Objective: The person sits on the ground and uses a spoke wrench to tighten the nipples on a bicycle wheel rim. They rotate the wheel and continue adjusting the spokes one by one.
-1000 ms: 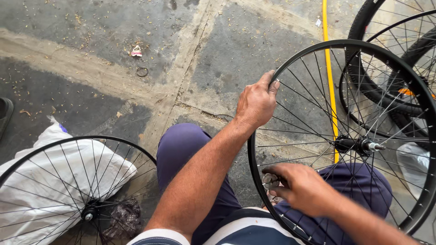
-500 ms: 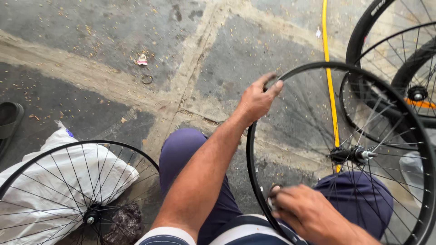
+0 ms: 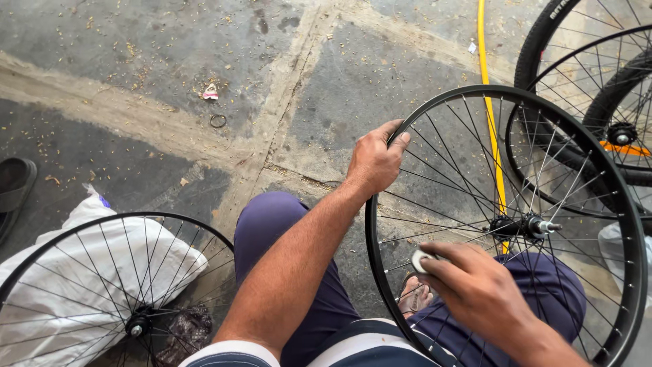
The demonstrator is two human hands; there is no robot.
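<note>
A black spoked bicycle wheel [image 3: 614, 177] stands upright between my knees, its hub [image 3: 521, 225] to the right of centre. My left hand [image 3: 375, 162] grips the rim at its upper left. My right hand [image 3: 475, 289] is inside the spokes near the lower left. Its fingers pinch a small round silvery tool [image 3: 420, 260] against a spoke. My legs in blue trousers sit under and behind the wheel, and a sandalled foot [image 3: 414, 297] shows through the spokes.
A second spoked wheel [image 3: 102, 224] lies at the lower left over a white sack [image 3: 75, 299]. More wheels with tyres [image 3: 543, 41] lean at the upper right. A yellow hose [image 3: 483, 68] crosses the stone floor. A small ring [image 3: 218, 120] and scrap [image 3: 211, 92] lie on the floor. A dark shoe [image 3: 13, 187] is at the left edge.
The view has shifted, so the wheel sits lower and further right in frame. My left hand stays on the rim. My right hand has come up among the spokes, with the small tool showing.
</note>
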